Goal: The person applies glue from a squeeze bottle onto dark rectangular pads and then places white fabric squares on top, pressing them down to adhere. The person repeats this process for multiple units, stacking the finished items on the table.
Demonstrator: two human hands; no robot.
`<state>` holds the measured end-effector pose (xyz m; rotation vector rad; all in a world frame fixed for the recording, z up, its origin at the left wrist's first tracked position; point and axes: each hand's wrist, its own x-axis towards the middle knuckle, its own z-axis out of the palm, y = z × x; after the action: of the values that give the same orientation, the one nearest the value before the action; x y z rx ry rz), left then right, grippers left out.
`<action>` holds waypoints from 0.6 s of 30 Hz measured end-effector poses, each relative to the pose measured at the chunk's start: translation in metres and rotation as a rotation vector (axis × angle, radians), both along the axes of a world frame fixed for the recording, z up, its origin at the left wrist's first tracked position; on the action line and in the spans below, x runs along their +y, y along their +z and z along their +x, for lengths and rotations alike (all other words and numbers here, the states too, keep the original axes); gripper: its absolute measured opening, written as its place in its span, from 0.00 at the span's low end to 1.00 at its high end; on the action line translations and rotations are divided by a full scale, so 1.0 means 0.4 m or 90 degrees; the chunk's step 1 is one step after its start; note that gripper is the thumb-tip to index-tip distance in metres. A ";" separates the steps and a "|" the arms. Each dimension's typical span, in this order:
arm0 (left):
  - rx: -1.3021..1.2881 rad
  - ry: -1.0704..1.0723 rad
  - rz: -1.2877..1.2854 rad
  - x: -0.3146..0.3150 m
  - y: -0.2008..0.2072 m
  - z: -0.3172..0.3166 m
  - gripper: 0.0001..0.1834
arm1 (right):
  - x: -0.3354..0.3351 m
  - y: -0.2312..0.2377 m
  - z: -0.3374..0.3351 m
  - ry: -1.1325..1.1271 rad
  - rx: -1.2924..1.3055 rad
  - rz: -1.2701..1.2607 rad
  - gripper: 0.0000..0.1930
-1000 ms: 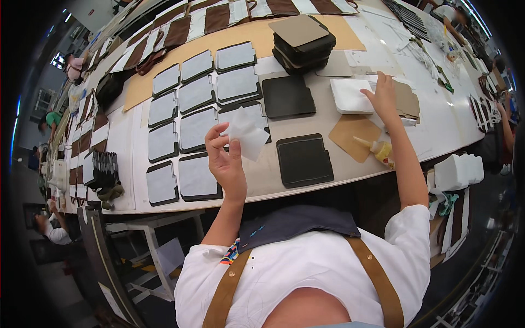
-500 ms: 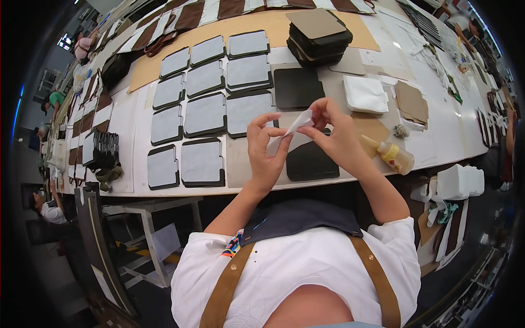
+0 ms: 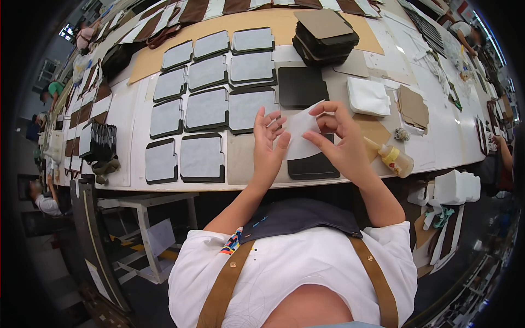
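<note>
A thin white sheet (image 3: 302, 133) hangs between my hands above the near edge of the table. My right hand (image 3: 336, 128) pinches it along its right side, thumb and fingertips on it. My left hand (image 3: 270, 136) has its fingers spread at the sheet's left side; its thumb is by the sheet and may touch it. Partly behind the sheet lies a black flat piece (image 3: 313, 167) near the table edge. Another black piece (image 3: 301, 87) lies beyond my hands. To the left, several black pieces topped with pale sheets (image 3: 205, 109) lie in rows.
Right of my hands are a stack of white sheets (image 3: 368, 95), brown card pieces (image 3: 413, 109) and a yellowish bottle with a nozzle (image 3: 397, 161). A tall black stack topped with brown card (image 3: 324, 24) stands at the back. Other people are at the far sides.
The white sheet, folded or edge-on earlier, is now spread flat toward me. My left fingers have opened away from it, while my right hand keeps its pinch.
</note>
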<state>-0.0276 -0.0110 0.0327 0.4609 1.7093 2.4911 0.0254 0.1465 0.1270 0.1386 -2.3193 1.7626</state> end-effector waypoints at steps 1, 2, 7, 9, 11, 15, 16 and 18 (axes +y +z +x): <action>-0.092 -0.060 0.021 -0.004 -0.002 0.003 0.35 | 0.005 0.012 0.004 0.020 0.012 0.018 0.21; -0.183 -0.120 0.042 -0.012 -0.004 0.004 0.38 | 0.006 0.028 0.009 0.015 0.015 -0.013 0.21; -0.535 -0.602 0.245 -0.062 0.030 -0.020 0.42 | 0.031 0.061 0.059 0.011 0.042 -0.105 0.24; -0.598 -0.593 0.305 -0.051 0.066 -0.003 0.39 | 0.054 0.051 0.082 0.012 0.017 -0.106 0.28; -0.509 -0.460 0.176 -0.035 0.087 -0.008 0.35 | 0.068 0.047 0.110 0.007 -0.039 -0.137 0.30; -0.343 -0.296 -0.016 -0.025 0.090 -0.015 0.27 | 0.081 -0.033 0.127 -0.017 -0.077 -0.278 0.33; -0.322 -0.310 -0.039 -0.028 0.085 -0.014 0.26 | 0.094 -0.072 0.130 -0.010 -0.117 -0.318 0.34; -0.276 -0.341 -0.090 -0.031 0.074 -0.011 0.24 | 0.087 -0.109 0.135 -0.025 -0.166 -0.365 0.27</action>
<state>-0.0321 -0.0234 0.0622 0.2856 1.3577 1.9029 0.0795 0.1813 0.0835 -0.2443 -1.8403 2.4576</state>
